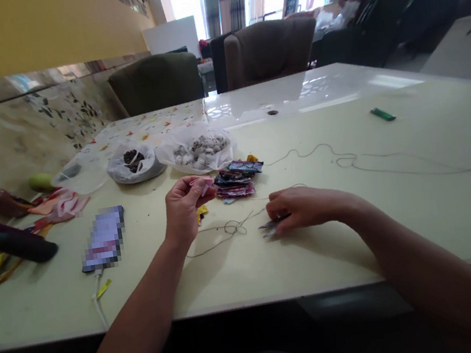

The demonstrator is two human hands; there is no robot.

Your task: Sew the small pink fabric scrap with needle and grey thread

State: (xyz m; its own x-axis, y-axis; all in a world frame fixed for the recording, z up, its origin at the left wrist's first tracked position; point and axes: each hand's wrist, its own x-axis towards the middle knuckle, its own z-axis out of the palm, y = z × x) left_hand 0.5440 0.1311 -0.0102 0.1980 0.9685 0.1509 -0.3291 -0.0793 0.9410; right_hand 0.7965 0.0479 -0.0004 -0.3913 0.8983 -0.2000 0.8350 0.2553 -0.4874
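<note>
Between the thumb and fingers of my left hand (184,205) is a small folded pink cloth piece (202,185), held above the table. My right hand (289,211) rests low over the table, its fingers closed on small metal snips (271,227) whose tips point left. Just beyond my hands lies a stack of patterned fabric pieces (236,181). A thin cord (232,228) lies loosely tangled between my hands, and more cord (385,170) runs to the right. A yellow scrap (201,212) sits beside my left hand.
Behind the stack are a bag of whitish tufts (200,149) and a bag of dark bits (133,161). At left lie a phone (103,237) on a cable, a dark cylindrical object (10,238) and cloths (60,205). A green lighter (382,114) is at right. Chairs stand beyond.
</note>
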